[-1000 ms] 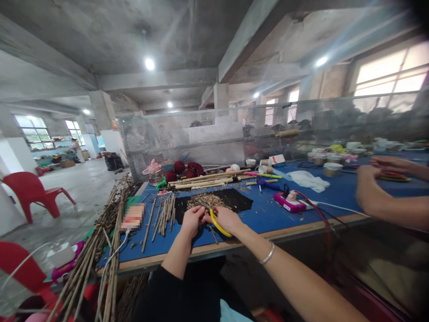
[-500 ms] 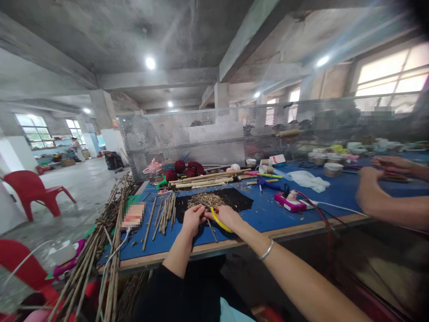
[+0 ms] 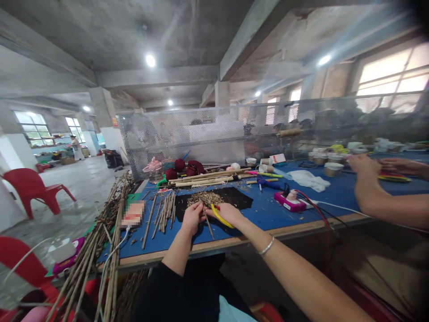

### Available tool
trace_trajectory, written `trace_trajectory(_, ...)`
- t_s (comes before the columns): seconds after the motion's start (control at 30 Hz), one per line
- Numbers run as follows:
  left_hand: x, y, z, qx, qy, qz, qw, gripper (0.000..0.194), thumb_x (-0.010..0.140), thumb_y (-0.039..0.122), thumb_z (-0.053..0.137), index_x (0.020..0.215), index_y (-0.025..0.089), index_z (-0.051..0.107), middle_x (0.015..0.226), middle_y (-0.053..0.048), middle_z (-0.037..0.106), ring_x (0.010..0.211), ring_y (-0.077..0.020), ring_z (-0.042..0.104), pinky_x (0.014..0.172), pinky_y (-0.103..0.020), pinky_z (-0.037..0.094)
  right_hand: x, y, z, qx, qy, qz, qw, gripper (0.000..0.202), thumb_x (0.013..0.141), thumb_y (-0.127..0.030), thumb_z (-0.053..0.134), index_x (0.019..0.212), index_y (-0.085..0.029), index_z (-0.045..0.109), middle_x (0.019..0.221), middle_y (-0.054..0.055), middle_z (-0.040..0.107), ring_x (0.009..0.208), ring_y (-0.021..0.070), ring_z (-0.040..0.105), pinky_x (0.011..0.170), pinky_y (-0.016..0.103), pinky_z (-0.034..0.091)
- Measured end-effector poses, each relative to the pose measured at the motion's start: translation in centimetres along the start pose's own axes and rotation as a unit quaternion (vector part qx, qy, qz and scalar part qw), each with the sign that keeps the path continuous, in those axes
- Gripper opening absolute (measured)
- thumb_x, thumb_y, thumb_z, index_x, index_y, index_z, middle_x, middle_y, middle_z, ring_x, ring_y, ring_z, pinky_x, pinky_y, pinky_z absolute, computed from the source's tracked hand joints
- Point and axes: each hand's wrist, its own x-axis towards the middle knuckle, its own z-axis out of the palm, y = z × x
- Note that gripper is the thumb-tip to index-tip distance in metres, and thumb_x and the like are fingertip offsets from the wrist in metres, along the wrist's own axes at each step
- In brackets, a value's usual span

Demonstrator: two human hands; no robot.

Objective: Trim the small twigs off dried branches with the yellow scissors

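Observation:
My right hand (image 3: 226, 213) is closed around a cutting tool with yellow handles (image 3: 221, 218), its jaws pointing toward my other hand. Just left of it, my left hand (image 3: 194, 216) has its fingers pinched on a thin brown stick (image 3: 209, 226) that slants down toward the table's front edge. Both hands are over the near edge of a black cloth (image 3: 239, 197), where a pile of small cut pieces (image 3: 206, 198) lies. Cut sticks (image 3: 166, 212) are lined up to the left of the cloth on the blue table.
Long branches (image 3: 90, 255) lean along the table's left end beside a phone (image 3: 133, 213). A pink power strip (image 3: 290, 202) and glue gun (image 3: 268, 183) lie right. Another person's hands (image 3: 367, 170) work far right. Mesh panels (image 3: 187, 138) stand behind.
The yellow handles have tilted and shifted slightly right, and the stick has moved a little. At the far right, the other person's hands have moved, uncovering yellow and red handles.

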Motion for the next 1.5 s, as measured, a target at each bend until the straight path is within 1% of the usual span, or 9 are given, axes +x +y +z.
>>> trace_trajectory(0.17,-0.1,0.0,0.1,0.001,0.004,0.002,1.0,0.024,0.071,0.031,0.062,0.088,0.015,0.057,0.066,0.0,0.059,0.044,-0.0041,0.051,0.038,-0.014,0.04,-0.6,-0.4,0.2,-0.005,0.029,0.014,0.999,0.064,0.064,-0.073,0.043,0.094,-0.019,0.058,0.092,0.01,0.064,0.085,0.0264,0.06,0.064,0.028,0.042)
trace_trajectory(0.3,-0.2,0.0,0.1,0.002,0.004,0.009,1.0,0.023,0.068,0.032,0.064,0.079,0.012,0.058,0.064,-0.001,0.058,0.043,-0.0038,0.049,0.04,-0.015,0.04,-0.6,-0.8,0.2,0.012,0.016,-0.003,1.0,0.062,0.064,-0.071,0.046,0.095,-0.018,0.058,0.094,0.01,0.064,0.087,0.025,0.06,0.065,0.026,0.042)
trace_trajectory(0.43,-0.1,-0.2,0.1,0.002,-0.016,0.023,1.0,0.028,0.062,0.034,0.068,0.075,0.011,0.059,0.062,-0.001,0.058,0.043,-0.0039,0.047,0.04,-0.015,0.038,-0.4,-1.0,0.1,-0.002,0.029,0.001,1.0,0.063,0.063,-0.071,0.047,0.094,-0.017,0.058,0.093,0.011,0.064,0.087,0.0253,0.06,0.066,0.027,0.041)
trace_trajectory(0.57,0.3,-0.6,0.0,0.026,-0.038,0.034,0.998,0.033,0.058,0.035,0.071,0.078,0.012,0.059,0.064,-0.001,0.059,0.045,-0.0042,0.048,0.041,-0.015,0.038,-0.4,-1.0,0.1,0.001,0.027,0.011,1.0,0.065,0.063,-0.072,0.046,0.095,-0.017,0.058,0.092,0.012,0.064,0.087,0.0249,0.06,0.066,0.026,0.041)
trace_trajectory(0.83,-0.1,-0.8,0.1,0.077,-0.055,0.046,0.994,0.043,0.061,0.036,0.068,0.096,0.014,0.059,0.069,-0.002,0.06,0.048,-0.0065,0.051,0.04,-0.015,0.04,-0.8,-0.9,0.0,0.002,0.034,0.011,0.999,0.061,0.066,-0.074,0.04,0.088,-0.02,0.06,0.09,0.009,0.064,0.084,0.0235,0.06,0.066,0.027,0.041)
trace_trajectory(1.0,-0.4,-0.8,0.2,0.099,-0.069,0.061,0.991,0.04,0.063,0.036,0.066,0.095,0.012,0.061,0.066,-0.003,0.06,0.046,-0.0056,0.049,0.041,-0.015,0.04,-0.7,-0.9,0.2,0.01,0.033,0.009,0.999,0.062,0.067,-0.074,0.037,0.089,-0.021,0.062,0.089,0.01,0.065,0.085,0.0233,0.06,0.067,0.027,0.042)
trace_trajectory(1.2,-0.2,-0.9,0.1,0.101,-0.073,0.064,0.99,0.029,0.065,0.034,0.063,0.085,0.013,0.06,0.06,-0.001,0.058,0.048,-0.0075,0.051,0.04,-0.015,0.038,-0.2,-0.6,0.6,0.011,0.024,0.009,1.0,0.061,0.067,-0.074,0.036,0.084,-0.022,0.064,0.084,0.01,0.065,0.08,0.0241,0.062,0.065,0.029,0.043)
trace_trajectory(1.37,-0.1,-0.8,0.1,0.091,-0.052,0.032,0.994,0.022,0.069,0.031,0.06,0.082,0.014,0.058,0.061,-0.003,0.06,0.049,-0.0092,0.055,0.04,-0.015,0.038,0.3,-0.5,0.0,0.007,-0.014,0.01,1.0,0.062,0.064,-0.075,0.04,0.078,-0.02,0.066,0.081,0.01,0.066,0.076,0.0219,0.062,0.061,0.025,0.043)
trace_trajectory(1.5,-0.2,-0.5,0.1,0.062,-0.028,0.002,0.998,0.024,0.071,0.026,0.057,0.092,0.015,0.057,0.058,-0.001,0.058,0.049,-0.0102,0.056,0.04,-0.016,0.038,0.4,-0.7,-0.5,0.0,-0.028,0.023,0.999,0.063,0.062,-0.075,0.042,0.08,-0.021,0.067,0.083,0.009,0.066,0.077,0.022,0.061,0.06,0.024,0.043)
